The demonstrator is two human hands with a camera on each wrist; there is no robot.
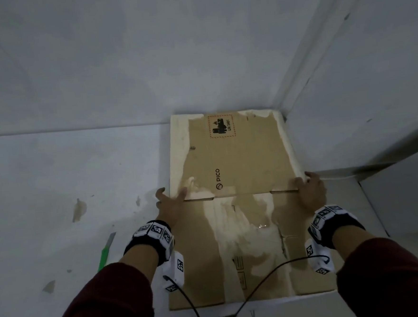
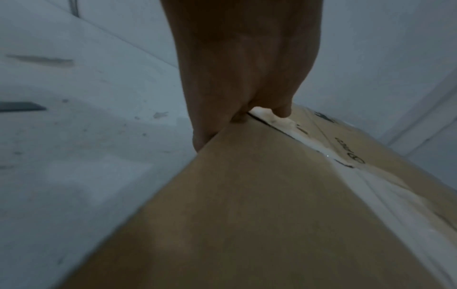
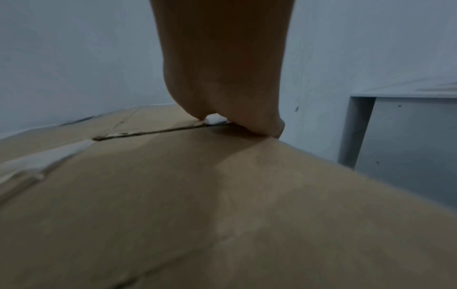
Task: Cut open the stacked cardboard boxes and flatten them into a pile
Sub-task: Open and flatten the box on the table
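Note:
A flattened brown cardboard box (image 1: 238,161) printed "PICO", with torn white patches, lies on the white surface in the corner. Its far panel meets the near panel at a slit fold line. My left hand (image 1: 172,196) grips the left edge at that fold, thumb on top and fingers curled round the side. My right hand (image 1: 306,184) grips the right edge at the same line. In the left wrist view the left hand (image 2: 242,68) pinches the cardboard (image 2: 247,215) edge. In the right wrist view the right hand (image 3: 222,68) holds the cardboard (image 3: 197,195) corner.
A green utility knife (image 1: 106,252) lies on the surface left of my left forearm. Paper scraps (image 1: 79,209) dot the surface to the left. White walls close in behind and to the right. A white cabinet (image 1: 403,194) stands right of the cardboard. Black cables (image 1: 261,283) cross the near panel.

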